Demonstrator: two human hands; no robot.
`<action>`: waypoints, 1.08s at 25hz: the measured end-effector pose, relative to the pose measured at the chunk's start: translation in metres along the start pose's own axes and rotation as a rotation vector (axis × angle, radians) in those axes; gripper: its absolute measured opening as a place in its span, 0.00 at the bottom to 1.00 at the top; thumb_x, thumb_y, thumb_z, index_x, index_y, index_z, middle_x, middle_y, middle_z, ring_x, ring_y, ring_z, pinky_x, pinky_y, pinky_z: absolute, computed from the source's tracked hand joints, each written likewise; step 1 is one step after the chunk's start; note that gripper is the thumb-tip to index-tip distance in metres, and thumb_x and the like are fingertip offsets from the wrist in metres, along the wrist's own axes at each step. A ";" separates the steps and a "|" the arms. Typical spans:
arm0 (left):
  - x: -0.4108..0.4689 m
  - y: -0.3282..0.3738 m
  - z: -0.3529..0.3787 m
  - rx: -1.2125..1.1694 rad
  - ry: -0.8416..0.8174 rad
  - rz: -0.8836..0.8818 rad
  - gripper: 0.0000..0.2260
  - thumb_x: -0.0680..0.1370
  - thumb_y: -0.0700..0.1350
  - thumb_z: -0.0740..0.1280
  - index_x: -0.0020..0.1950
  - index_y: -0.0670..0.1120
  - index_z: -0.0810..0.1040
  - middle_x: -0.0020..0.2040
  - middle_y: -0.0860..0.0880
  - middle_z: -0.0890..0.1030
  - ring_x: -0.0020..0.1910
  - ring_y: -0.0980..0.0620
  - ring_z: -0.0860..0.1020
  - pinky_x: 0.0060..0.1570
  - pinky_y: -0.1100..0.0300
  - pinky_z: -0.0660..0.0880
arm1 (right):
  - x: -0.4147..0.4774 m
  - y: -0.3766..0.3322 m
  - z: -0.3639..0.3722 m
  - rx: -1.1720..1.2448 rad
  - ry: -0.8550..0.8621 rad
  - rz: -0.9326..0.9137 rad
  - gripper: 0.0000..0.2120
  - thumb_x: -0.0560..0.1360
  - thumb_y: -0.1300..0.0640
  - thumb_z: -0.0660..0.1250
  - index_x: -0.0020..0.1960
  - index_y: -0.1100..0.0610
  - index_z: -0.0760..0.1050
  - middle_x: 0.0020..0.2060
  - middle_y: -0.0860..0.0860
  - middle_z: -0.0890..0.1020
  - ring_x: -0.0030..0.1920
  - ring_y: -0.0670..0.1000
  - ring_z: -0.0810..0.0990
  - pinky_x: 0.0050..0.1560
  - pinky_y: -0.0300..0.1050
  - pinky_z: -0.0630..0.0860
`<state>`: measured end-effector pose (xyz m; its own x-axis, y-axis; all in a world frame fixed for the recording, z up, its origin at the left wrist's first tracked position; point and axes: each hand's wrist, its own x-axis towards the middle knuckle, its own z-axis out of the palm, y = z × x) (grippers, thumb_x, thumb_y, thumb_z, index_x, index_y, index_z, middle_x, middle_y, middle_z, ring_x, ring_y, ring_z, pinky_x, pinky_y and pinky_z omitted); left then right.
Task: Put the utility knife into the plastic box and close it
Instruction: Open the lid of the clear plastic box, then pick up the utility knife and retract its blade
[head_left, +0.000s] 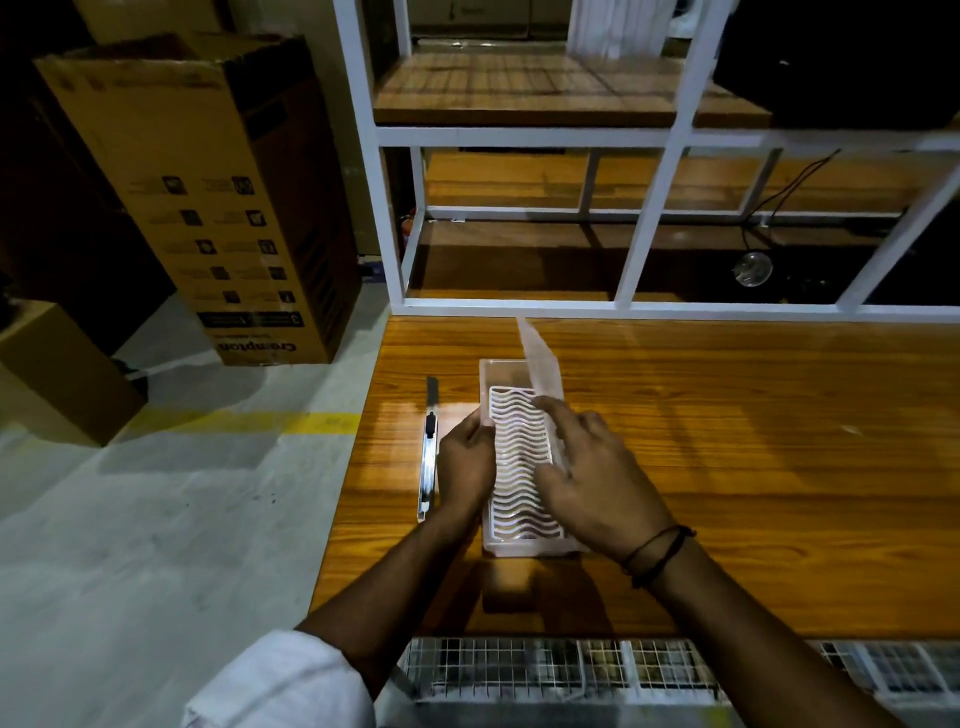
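utility knife (428, 451) beside open clear plastic box (519, 457)

Dim scene, glare on table (727, 441), warped edges.

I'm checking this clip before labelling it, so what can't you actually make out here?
Head view only:
- Box right wall and near right corner: covered by the right hand.
- Left hand fingertips at the box's left rim: curled under, grip unclear.
- Knife blade: too small and dark to tell whether it is out.
- Lid hinge: blurred, translucent.
- Shelf contents: too dark.
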<state>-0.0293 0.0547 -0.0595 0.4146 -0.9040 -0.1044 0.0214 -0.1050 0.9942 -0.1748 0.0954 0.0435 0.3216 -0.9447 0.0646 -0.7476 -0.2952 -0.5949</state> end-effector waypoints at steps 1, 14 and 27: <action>0.000 -0.001 0.000 0.014 0.009 0.009 0.09 0.82 0.47 0.66 0.59 0.52 0.85 0.48 0.55 0.87 0.48 0.58 0.85 0.45 0.63 0.79 | 0.002 0.006 -0.005 0.029 0.080 0.039 0.30 0.76 0.52 0.63 0.77 0.45 0.60 0.63 0.53 0.73 0.56 0.54 0.77 0.51 0.47 0.76; -0.001 0.001 0.000 0.063 -0.001 0.032 0.10 0.84 0.47 0.64 0.58 0.50 0.85 0.48 0.54 0.86 0.49 0.58 0.84 0.42 0.64 0.76 | 0.001 0.112 0.019 -0.049 0.228 0.523 0.29 0.77 0.63 0.64 0.76 0.53 0.63 0.65 0.63 0.70 0.59 0.63 0.75 0.54 0.49 0.73; -0.008 0.004 -0.010 0.116 0.034 0.040 0.11 0.84 0.47 0.63 0.52 0.51 0.85 0.46 0.53 0.87 0.47 0.54 0.85 0.46 0.58 0.81 | 0.011 0.113 0.027 -0.441 0.080 0.537 0.22 0.69 0.50 0.71 0.62 0.51 0.76 0.60 0.57 0.74 0.61 0.61 0.73 0.57 0.54 0.77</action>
<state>-0.0235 0.0653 -0.0549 0.4432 -0.8943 -0.0616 -0.1005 -0.1179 0.9879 -0.2404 0.0550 -0.0448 -0.1891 -0.9788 -0.0786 -0.9627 0.2006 -0.1814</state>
